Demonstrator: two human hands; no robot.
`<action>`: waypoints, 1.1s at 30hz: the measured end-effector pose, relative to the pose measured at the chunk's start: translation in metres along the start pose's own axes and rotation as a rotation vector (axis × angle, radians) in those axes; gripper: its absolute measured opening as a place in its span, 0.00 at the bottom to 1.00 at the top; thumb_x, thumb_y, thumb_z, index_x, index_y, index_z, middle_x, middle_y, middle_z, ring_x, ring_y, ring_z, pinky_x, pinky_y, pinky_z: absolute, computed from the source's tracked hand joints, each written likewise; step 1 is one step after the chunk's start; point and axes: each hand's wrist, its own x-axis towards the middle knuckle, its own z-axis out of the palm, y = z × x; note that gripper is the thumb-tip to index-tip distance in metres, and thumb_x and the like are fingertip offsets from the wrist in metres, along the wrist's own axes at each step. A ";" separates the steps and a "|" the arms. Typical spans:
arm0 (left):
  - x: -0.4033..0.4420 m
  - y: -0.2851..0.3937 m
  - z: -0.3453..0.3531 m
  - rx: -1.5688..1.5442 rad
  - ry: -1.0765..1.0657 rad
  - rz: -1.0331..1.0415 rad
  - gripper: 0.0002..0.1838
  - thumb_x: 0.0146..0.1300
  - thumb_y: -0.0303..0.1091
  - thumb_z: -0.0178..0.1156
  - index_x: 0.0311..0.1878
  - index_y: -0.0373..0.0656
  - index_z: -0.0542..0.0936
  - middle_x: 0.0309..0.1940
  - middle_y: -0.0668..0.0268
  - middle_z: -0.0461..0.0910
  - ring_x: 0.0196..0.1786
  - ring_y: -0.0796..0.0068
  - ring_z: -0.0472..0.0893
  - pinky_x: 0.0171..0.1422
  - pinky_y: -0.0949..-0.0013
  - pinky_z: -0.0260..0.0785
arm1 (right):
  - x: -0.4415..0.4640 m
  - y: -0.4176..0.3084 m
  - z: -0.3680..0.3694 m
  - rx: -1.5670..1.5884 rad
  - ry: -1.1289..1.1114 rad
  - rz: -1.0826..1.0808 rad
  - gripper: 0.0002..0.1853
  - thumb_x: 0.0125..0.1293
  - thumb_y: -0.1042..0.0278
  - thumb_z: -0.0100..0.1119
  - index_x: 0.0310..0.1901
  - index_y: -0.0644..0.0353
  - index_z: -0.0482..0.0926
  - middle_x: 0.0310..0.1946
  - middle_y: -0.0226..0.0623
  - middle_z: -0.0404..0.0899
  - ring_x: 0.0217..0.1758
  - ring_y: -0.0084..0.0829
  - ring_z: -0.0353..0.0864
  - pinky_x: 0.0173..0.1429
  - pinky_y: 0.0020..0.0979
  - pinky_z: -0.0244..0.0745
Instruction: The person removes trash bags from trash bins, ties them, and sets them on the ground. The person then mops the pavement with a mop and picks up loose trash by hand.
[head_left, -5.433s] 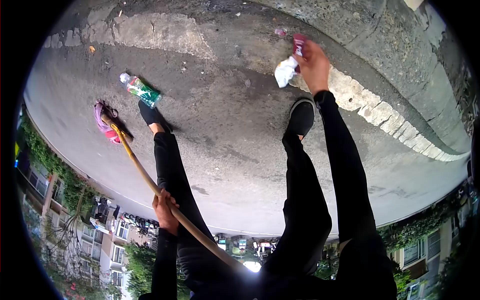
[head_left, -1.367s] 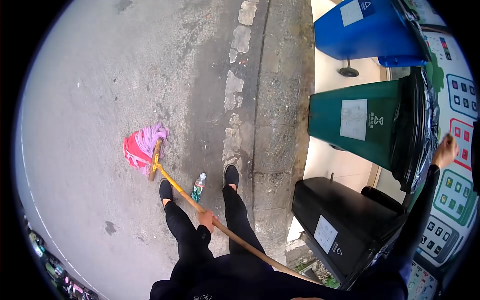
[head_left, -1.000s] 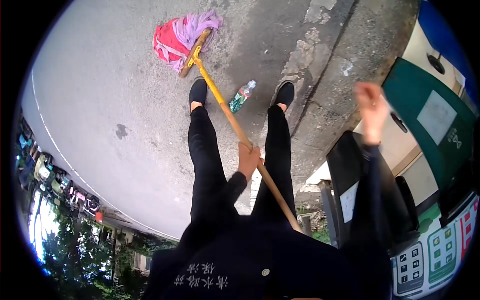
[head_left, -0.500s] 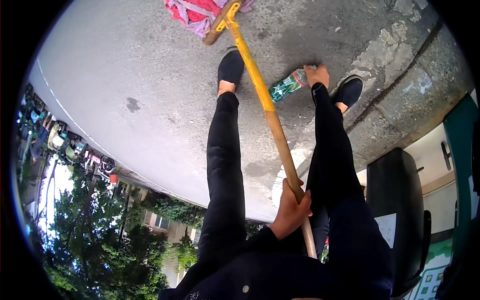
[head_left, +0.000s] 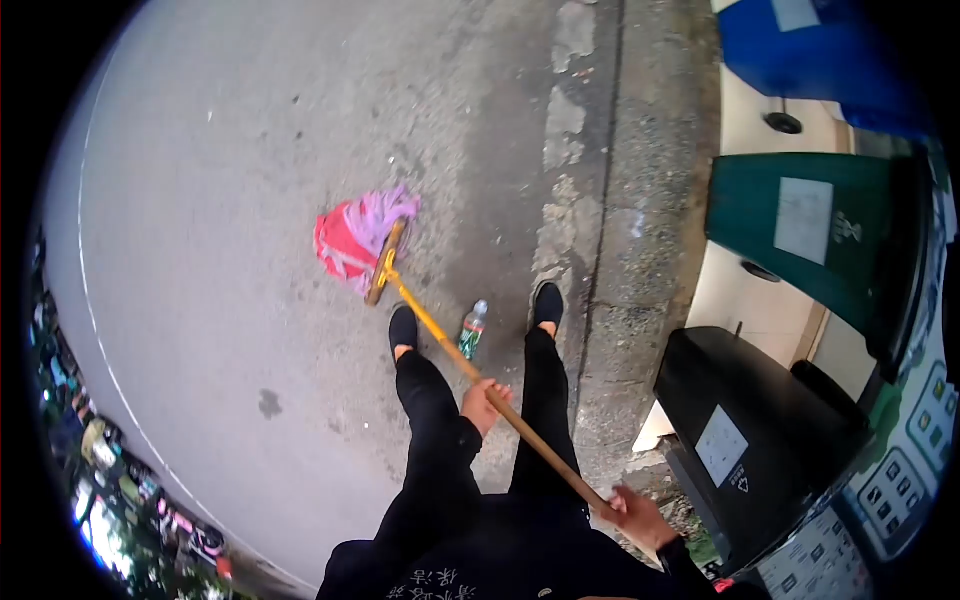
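A mop with a wooden pole [head_left: 545, 452] runs diagonally from lower right to upper left. Its wooden crosspiece and yellow socket [head_left: 389, 264] rest on the ground with a pink and purple cloth [head_left: 355, 240] spread beyond them. My left hand [head_left: 485, 405] is closed around the middle of the pole. Near the pole's upper end, my right hand [head_left: 638, 517] is wrapped on it. A clear plastic bottle with a green label [head_left: 472, 332] is on the ground between my feet, close to the pole; neither hand touches it. Whether it stands or lies I cannot tell.
To the right, a black bin [head_left: 760, 430], a green bin [head_left: 805, 235] and a blue bin [head_left: 800, 60] form a row. A kerb strip [head_left: 650, 230] runs before them. Grey pavement [head_left: 230, 230] with a white line extends left; parked vehicles are far left.
My right hand has let go of the bottle and now grips the mop pole. The view has lifted, bringing the mop cloth and more bins into sight.
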 end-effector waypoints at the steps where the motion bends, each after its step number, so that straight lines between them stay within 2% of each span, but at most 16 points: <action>1: -0.005 0.007 0.008 -0.019 0.047 0.001 0.07 0.63 0.30 0.57 0.31 0.46 0.70 0.24 0.68 0.69 0.32 0.68 0.75 0.42 0.61 0.74 | -0.042 0.041 0.016 -0.260 -0.024 -0.123 0.39 0.55 0.35 0.65 0.58 0.60 0.71 0.39 0.48 0.84 0.48 0.50 0.83 0.51 0.47 0.76; 2: -0.008 0.007 0.010 0.027 0.024 0.013 0.07 0.63 0.30 0.57 0.31 0.46 0.70 0.24 0.68 0.69 0.32 0.68 0.75 0.42 0.61 0.74 | -0.094 -0.001 0.004 -0.390 -0.003 0.129 0.34 0.55 0.39 0.67 0.53 0.59 0.72 0.39 0.49 0.84 0.47 0.53 0.83 0.49 0.49 0.76; 4: -0.023 0.011 0.007 0.111 0.079 0.100 0.09 0.60 0.32 0.58 0.28 0.49 0.67 0.21 0.70 0.65 0.26 0.70 0.69 0.34 0.60 0.67 | -0.149 0.022 0.021 -0.430 0.157 0.303 0.25 0.54 0.44 0.68 0.42 0.56 0.75 0.28 0.45 0.84 0.34 0.52 0.84 0.38 0.50 0.77; 5: -0.041 0.016 0.016 0.106 0.097 0.025 0.10 0.57 0.35 0.57 0.27 0.51 0.65 0.19 0.71 0.61 0.23 0.70 0.64 0.31 0.60 0.61 | -0.167 0.020 0.030 -0.455 0.235 0.271 0.22 0.53 0.46 0.69 0.38 0.56 0.76 0.25 0.44 0.83 0.32 0.51 0.84 0.36 0.49 0.78; 8: -0.087 0.012 0.016 0.306 0.175 0.017 0.10 0.56 0.35 0.54 0.26 0.50 0.63 0.18 0.70 0.59 0.20 0.69 0.63 0.31 0.59 0.62 | -0.199 0.049 0.084 -0.433 0.526 0.323 0.15 0.51 0.53 0.70 0.26 0.55 0.78 0.20 0.45 0.80 0.27 0.51 0.82 0.34 0.49 0.76; 10: -0.114 0.009 0.004 0.372 0.217 0.074 0.10 0.53 0.33 0.54 0.23 0.50 0.62 0.17 0.70 0.59 0.20 0.68 0.62 0.31 0.59 0.62 | -0.208 0.075 0.130 -0.377 0.585 0.323 0.11 0.47 0.60 0.67 0.27 0.56 0.76 0.19 0.46 0.79 0.26 0.52 0.81 0.34 0.50 0.75; 12: -0.139 0.016 -0.002 0.417 0.162 0.067 0.12 0.51 0.31 0.55 0.21 0.50 0.61 0.17 0.70 0.59 0.19 0.68 0.62 0.31 0.59 0.62 | -0.212 0.088 0.163 -0.343 0.639 0.347 0.10 0.47 0.62 0.65 0.28 0.55 0.75 0.19 0.45 0.79 0.25 0.53 0.81 0.33 0.50 0.75; 13: -0.145 0.017 0.000 0.467 0.176 0.065 0.11 0.54 0.33 0.54 0.22 0.48 0.63 0.17 0.68 0.60 0.21 0.66 0.64 0.31 0.58 0.64 | -0.213 0.093 0.172 -0.274 0.639 0.375 0.10 0.47 0.63 0.64 0.29 0.55 0.75 0.18 0.45 0.78 0.25 0.53 0.80 0.33 0.51 0.74; 16: -0.169 0.000 0.031 0.562 0.253 0.130 0.11 0.53 0.31 0.54 0.20 0.47 0.64 0.16 0.67 0.62 0.20 0.66 0.64 0.31 0.58 0.65 | -0.196 0.137 0.200 -0.213 0.703 0.266 0.10 0.46 0.64 0.65 0.28 0.55 0.74 0.18 0.45 0.77 0.25 0.52 0.80 0.32 0.50 0.73; 19: -0.184 -0.024 0.064 0.609 0.299 0.172 0.11 0.53 0.31 0.55 0.20 0.46 0.64 0.16 0.67 0.62 0.19 0.66 0.64 0.31 0.58 0.66 | -0.181 0.162 0.215 -0.149 0.716 0.293 0.10 0.49 0.62 0.66 0.28 0.54 0.74 0.19 0.43 0.79 0.24 0.50 0.81 0.32 0.49 0.75; 20: -0.200 -0.037 0.082 0.636 0.247 0.221 0.10 0.55 0.31 0.54 0.21 0.46 0.65 0.17 0.66 0.63 0.20 0.66 0.65 0.32 0.58 0.67 | -0.180 0.164 0.212 -0.137 0.706 0.278 0.10 0.49 0.62 0.66 0.28 0.54 0.74 0.19 0.43 0.79 0.24 0.50 0.81 0.32 0.49 0.75; 22: -0.213 -0.057 0.110 0.671 0.119 0.282 0.09 0.56 0.31 0.53 0.22 0.45 0.66 0.19 0.66 0.64 0.22 0.67 0.66 0.33 0.59 0.67 | -0.167 0.172 0.201 -0.072 0.865 0.200 0.11 0.52 0.59 0.65 0.28 0.54 0.74 0.19 0.43 0.79 0.24 0.49 0.81 0.32 0.49 0.75; 23: -0.222 -0.066 0.131 0.692 0.084 0.300 0.08 0.57 0.31 0.52 0.23 0.45 0.67 0.20 0.65 0.65 0.23 0.68 0.67 0.34 0.59 0.68 | -0.154 0.185 0.204 0.003 0.837 0.212 0.12 0.55 0.57 0.66 0.29 0.54 0.74 0.20 0.43 0.79 0.24 0.49 0.81 0.31 0.47 0.75; 28: -0.262 -0.134 0.260 0.841 0.039 0.434 0.07 0.55 0.33 0.51 0.24 0.47 0.67 0.17 0.68 0.62 0.20 0.69 0.64 0.31 0.59 0.64 | -0.127 0.183 0.146 0.113 0.912 0.153 0.12 0.55 0.58 0.67 0.31 0.55 0.77 0.20 0.42 0.80 0.25 0.48 0.82 0.32 0.45 0.75; 30: -0.242 -0.143 0.296 0.844 -0.009 0.437 0.06 0.52 0.31 0.53 0.23 0.47 0.67 0.16 0.68 0.62 0.18 0.70 0.63 0.28 0.60 0.63 | -0.133 0.177 0.119 0.165 0.927 0.131 0.11 0.56 0.59 0.67 0.31 0.57 0.78 0.20 0.42 0.80 0.25 0.47 0.82 0.32 0.42 0.76; 33: -0.226 -0.174 0.347 0.927 -0.054 0.470 0.06 0.52 0.29 0.55 0.24 0.46 0.68 0.17 0.68 0.63 0.18 0.71 0.64 0.26 0.60 0.63 | -0.150 0.172 0.084 0.976 0.462 -0.049 0.11 0.57 0.62 0.68 0.32 0.60 0.80 0.21 0.42 0.80 0.25 0.40 0.80 0.34 0.35 0.74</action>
